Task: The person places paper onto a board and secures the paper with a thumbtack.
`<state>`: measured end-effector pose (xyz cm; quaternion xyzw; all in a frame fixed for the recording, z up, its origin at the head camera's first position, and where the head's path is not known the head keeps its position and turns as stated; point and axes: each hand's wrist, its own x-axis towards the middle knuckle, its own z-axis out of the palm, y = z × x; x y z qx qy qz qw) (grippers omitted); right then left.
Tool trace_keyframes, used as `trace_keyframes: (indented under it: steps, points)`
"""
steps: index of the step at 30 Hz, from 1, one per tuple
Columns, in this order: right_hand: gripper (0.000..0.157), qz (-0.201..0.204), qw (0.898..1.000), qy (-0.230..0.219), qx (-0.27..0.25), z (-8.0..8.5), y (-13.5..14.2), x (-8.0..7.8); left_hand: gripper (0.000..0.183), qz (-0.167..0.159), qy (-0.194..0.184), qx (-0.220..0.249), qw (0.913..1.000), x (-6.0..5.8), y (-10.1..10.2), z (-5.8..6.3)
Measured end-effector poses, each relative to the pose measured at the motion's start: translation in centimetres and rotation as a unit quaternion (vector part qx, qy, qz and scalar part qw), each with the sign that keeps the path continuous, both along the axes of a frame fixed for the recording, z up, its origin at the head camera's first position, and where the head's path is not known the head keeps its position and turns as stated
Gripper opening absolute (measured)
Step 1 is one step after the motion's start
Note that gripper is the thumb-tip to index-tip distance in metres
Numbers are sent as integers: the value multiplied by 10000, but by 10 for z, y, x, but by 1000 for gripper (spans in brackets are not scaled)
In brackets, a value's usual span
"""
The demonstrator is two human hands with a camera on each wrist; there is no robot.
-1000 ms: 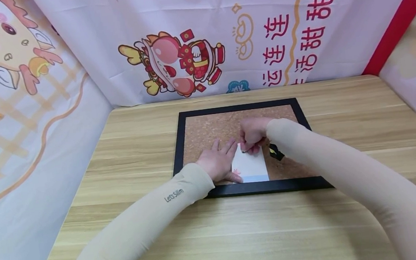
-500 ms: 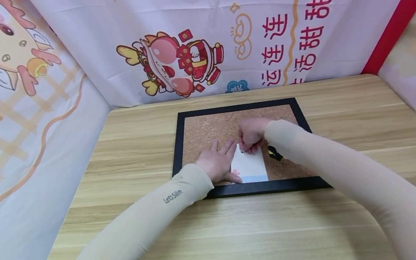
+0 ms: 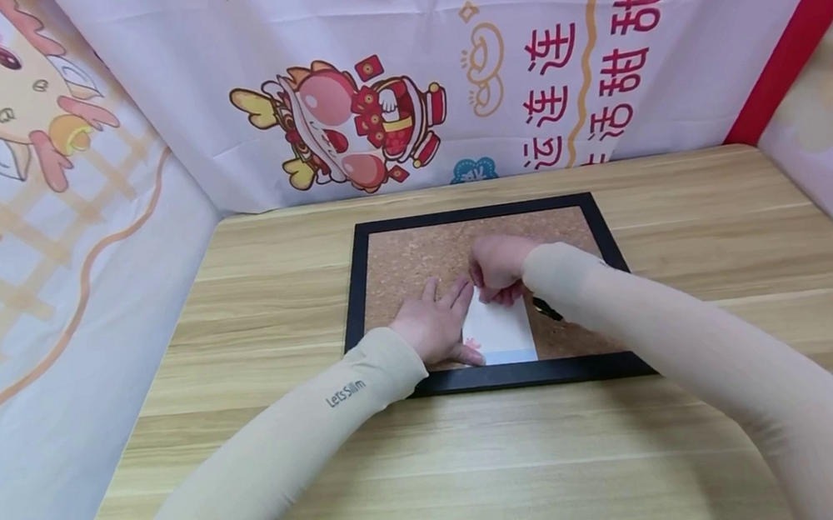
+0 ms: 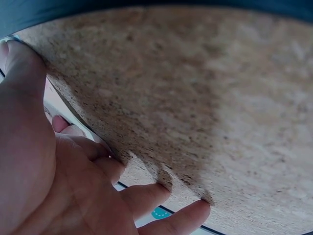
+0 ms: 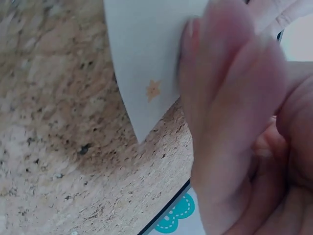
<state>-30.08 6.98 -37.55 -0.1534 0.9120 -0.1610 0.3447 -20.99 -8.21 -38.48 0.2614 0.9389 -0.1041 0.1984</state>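
A white paper card [image 3: 500,331] with a pale blue lower strip lies on the cork board [image 3: 412,252]. My left hand [image 3: 430,326] rests spread along the card's left side, its fingertips [image 4: 198,210] on the cork in the left wrist view. The right hand [image 3: 498,269] is at the card's top, its fingers curled and pinched together near the upper left. A tiny dark thing shows at their tips, mostly hidden; I cannot tell its kind. In the right wrist view a card corner with an orange star print [image 5: 153,90] shows beside the blurred fingers.
A black frame [image 3: 533,373] edges the board on the wooden table [image 3: 407,478]. Under the right wrist shows a small black thing [image 3: 546,309]. Printed cloth hangings [image 3: 487,52] stand at the back and both sides.
The right hand has shifted slightly left along the card's top, with its wrist moving left too. The left hand stays in place on the card and board.
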Motion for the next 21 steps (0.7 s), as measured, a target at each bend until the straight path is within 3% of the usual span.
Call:
trace_keyframes:
  steps: [12,21]
  points:
    - [6,-65,9994,162,293,5,-11,2,109,-12,20,-122,9999,0,0,3]
    - [8,220,9983,31,-540,6,10,2,109,-24,-93,47,9999,2,0,3]
